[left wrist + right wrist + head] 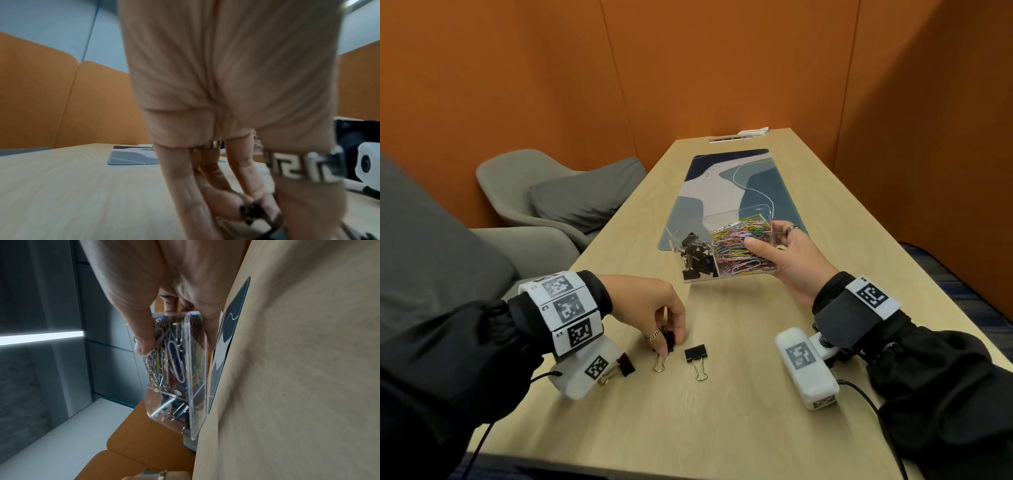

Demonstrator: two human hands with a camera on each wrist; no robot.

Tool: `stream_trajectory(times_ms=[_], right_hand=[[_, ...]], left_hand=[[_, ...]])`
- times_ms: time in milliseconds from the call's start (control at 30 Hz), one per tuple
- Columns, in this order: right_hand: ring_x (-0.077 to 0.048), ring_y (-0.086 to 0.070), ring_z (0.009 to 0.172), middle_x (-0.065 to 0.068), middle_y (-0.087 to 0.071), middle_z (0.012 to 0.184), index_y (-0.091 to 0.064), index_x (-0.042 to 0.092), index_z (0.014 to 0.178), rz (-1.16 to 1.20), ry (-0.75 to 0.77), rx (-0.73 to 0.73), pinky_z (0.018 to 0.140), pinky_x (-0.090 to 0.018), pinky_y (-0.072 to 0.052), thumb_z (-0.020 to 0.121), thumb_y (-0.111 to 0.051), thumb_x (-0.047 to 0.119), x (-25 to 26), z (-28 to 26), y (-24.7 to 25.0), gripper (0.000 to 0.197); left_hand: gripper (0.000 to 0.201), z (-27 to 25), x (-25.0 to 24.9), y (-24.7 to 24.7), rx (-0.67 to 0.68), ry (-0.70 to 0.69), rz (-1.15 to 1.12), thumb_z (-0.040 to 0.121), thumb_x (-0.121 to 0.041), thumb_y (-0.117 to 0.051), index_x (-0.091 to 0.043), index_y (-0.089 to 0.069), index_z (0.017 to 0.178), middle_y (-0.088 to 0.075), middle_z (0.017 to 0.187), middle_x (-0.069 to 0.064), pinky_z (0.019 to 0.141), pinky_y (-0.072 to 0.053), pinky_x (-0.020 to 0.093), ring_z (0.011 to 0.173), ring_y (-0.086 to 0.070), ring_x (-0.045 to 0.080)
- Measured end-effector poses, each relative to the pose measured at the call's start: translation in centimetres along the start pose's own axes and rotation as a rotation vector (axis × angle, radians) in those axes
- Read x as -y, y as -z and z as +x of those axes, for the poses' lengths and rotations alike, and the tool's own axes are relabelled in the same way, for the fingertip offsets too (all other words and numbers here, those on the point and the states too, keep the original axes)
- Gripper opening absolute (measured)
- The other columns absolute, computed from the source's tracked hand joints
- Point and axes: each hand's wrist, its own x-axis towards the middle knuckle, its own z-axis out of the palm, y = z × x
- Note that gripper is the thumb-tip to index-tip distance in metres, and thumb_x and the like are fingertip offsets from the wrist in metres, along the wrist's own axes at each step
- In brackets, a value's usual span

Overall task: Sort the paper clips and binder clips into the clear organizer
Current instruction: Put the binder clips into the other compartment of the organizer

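My right hand holds the clear organizer tilted above the table, thumb over the coloured paper clips in its right compartment. Black binder clips fill its left compartment. In the right wrist view the organizer is gripped between thumb and fingers. My left hand pinches a black binder clip on the table; the left wrist view shows the fingertips closed on that clip. Two more black binder clips lie loose, one to its right, one beside my left wrist.
A blue and grey patterned mat lies along the wooden table beyond the organizer. Grey chairs stand at the left. A white cloth and a flat strip lie at the far end. Orange walls enclose the table.
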Motion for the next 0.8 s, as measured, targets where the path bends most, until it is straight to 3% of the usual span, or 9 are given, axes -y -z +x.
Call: stream_trajectory(times_ms=[200, 467, 567, 667, 800], right_hand=[[-0.03, -0.063, 0.106, -0.007, -0.064, 0.108, -0.045, 0.004, 0.126, 0.014, 0.001, 0.004, 0.095, -0.049, -0.05, 0.076, -0.072, 0.013, 0.0, 0.0, 0.0, 0.057], [-0.028, -0.063, 0.103, -0.005, -0.064, 0.106, -0.045, 0.003, 0.125, 0.027, 0.003, 0.004, 0.095, -0.048, -0.05, 0.078, -0.071, 0.011, 0.0, 0.0, 0.1, 0.055], [-0.029, -0.063, 0.105, -0.007, -0.064, 0.108, -0.045, 0.003, 0.125, 0.031, 0.01, 0.006, 0.095, -0.049, -0.05, 0.074, -0.073, 0.014, 0.0, -0.1, 0.0, 0.059], [-0.031, -0.061, 0.11, -0.008, -0.063, 0.11, -0.046, 0.004, 0.125, 0.026, 0.019, 0.012, 0.096, -0.049, -0.049, 0.063, -0.075, 0.023, 0.1, -0.2, -0.1, 0.071], [-0.031, -0.061, 0.109, -0.007, -0.063, 0.109, -0.046, 0.004, 0.124, 0.027, 0.023, 0.011, 0.096, -0.05, -0.049, 0.067, -0.075, 0.021, 0.0, -0.1, 0.0, 0.066]], left_hand=[[0.021, -0.4, 0.6, 0.4, -0.107, -0.054, -0.107, 0.086, -0.011, -0.065, -0.024, -0.066, 0.103, -0.057, 0.077, -0.018, 0.066, -0.041, 0.01, 0.061, -0.051, -0.003], [0.024, -0.6, 1.4, 1.4, -0.249, -0.031, -0.413, 0.096, 0.0, -0.047, -0.014, -0.063, 0.107, -0.05, 0.079, 0.0, 0.064, -0.052, 0.02, 0.063, -0.056, 0.005], [0.036, -0.5, 1.5, 1.6, -0.288, 0.0, -0.38, 0.097, 0.004, -0.036, -0.018, -0.062, 0.108, -0.055, 0.087, -0.004, 0.061, -0.048, 0.018, 0.064, -0.049, 0.003], [0.048, -0.5, 1.6, 1.5, -0.321, 0.058, -0.457, 0.093, 0.011, -0.024, -0.014, -0.06, 0.109, -0.06, 0.087, -0.001, 0.057, -0.039, 0.015, 0.064, -0.048, -0.001], [0.048, -0.7, 1.9, 1.0, -0.352, 0.108, -0.516, 0.09, 0.01, -0.023, -0.014, -0.061, 0.107, -0.052, 0.073, 0.0, 0.059, -0.035, 0.019, 0.08, -0.044, 0.015]])
